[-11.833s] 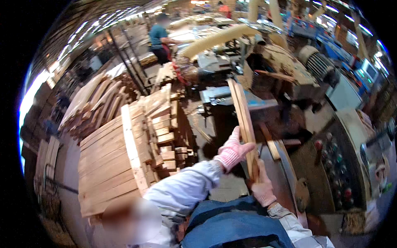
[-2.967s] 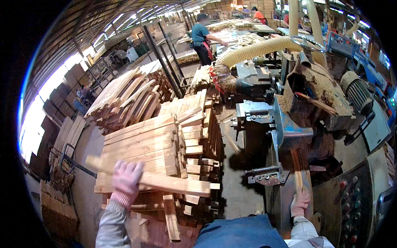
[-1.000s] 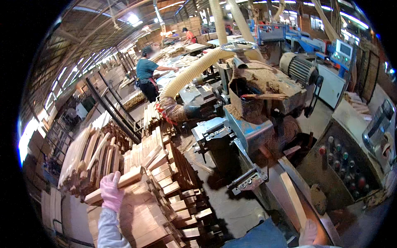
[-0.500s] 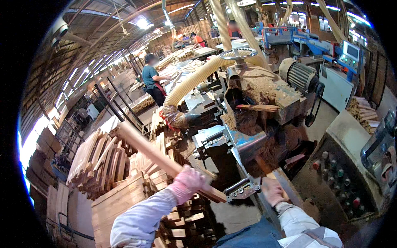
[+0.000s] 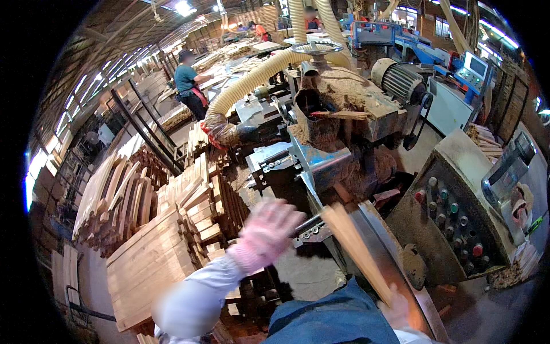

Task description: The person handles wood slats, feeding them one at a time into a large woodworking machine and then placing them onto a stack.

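- Holding nothing, the left hand (image 5: 266, 232) spreads its gloved fingers just below the view's centre, toward six o'clock; the two hands are well apart.
- Between four and five o'clock from the centre, the right hand (image 5: 398, 309) is at the near end of a wooden strip (image 5: 360, 252); blur hides whether its fingers close round the wood or only press the end.
- From the right hand the strip points toward eleven o'clock, over a metal bed (image 5: 382, 245). I cannot tell whether it lies flat; if it is raised, a weak hold could let its far end drop or swing.
- A guide bracket (image 5: 313, 233) sits at three o'clock from the left hand, near the strip's far end. Pushing the strip off line could catch it there and jar the right hand.
- Spread glove fingers beside that hardware might snag or be pinched, should the left hand drop lower; the depth between them is unclear.
- Wood dust (image 5: 366, 86) lies heaped between one and two o'clock from the centre; similar debris under the strip could stop it seating evenly.
- At eight o'clock, a board stack (image 5: 152, 246) has uneven ends; the left sleeve (image 5: 215, 281), crossing above, could knock a loose piece.
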{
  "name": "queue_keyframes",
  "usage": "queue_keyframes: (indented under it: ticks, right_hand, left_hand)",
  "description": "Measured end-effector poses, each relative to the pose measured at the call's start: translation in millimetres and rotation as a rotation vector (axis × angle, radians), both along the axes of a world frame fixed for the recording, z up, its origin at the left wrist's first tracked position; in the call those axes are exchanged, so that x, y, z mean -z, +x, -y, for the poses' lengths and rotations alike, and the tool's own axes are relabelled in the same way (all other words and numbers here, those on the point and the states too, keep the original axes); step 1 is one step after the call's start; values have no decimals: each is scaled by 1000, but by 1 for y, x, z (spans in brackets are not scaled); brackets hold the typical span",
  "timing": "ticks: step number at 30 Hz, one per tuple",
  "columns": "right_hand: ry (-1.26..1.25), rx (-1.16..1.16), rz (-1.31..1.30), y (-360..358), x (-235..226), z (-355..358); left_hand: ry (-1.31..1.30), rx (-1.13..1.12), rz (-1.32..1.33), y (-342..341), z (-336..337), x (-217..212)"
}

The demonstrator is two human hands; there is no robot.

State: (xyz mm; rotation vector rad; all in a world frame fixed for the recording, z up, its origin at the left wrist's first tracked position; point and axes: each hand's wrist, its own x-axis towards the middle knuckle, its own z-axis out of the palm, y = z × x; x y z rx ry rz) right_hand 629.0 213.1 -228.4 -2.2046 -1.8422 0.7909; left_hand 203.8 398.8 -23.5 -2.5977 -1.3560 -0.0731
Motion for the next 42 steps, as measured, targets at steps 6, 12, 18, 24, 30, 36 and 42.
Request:
queue_keyframes:
  ticks: [6, 12, 18, 24, 30, 36, 42]
  right_hand:
    - [-155, 143, 250, 46, 22, 69]
    - [357, 79, 311, 36, 77, -1]
    - [440, 48, 107, -22, 116, -181]
    - [432, 12, 268, -33, 128, -191]
    - [310, -65, 220, 15, 52, -24]
    - [424, -62, 396, 58, 83, 82]
    - [500, -221, 256, 48, 92, -33]
  left_hand:
    - [65, -796, -78, -162, 101, -30]
    - [-7, -1181, -193, -254, 223, -10]
    - [-47, -1239, 34, -227, 267, -28]
    - [-70, -1111, 13, -249, 295, 2]
    - [-3, -1016, -49, -254, 319, 16]
    - [-139, -1122, -352, -282, 329, 40]
    - [6, -985, -169, -269, 312, 12]
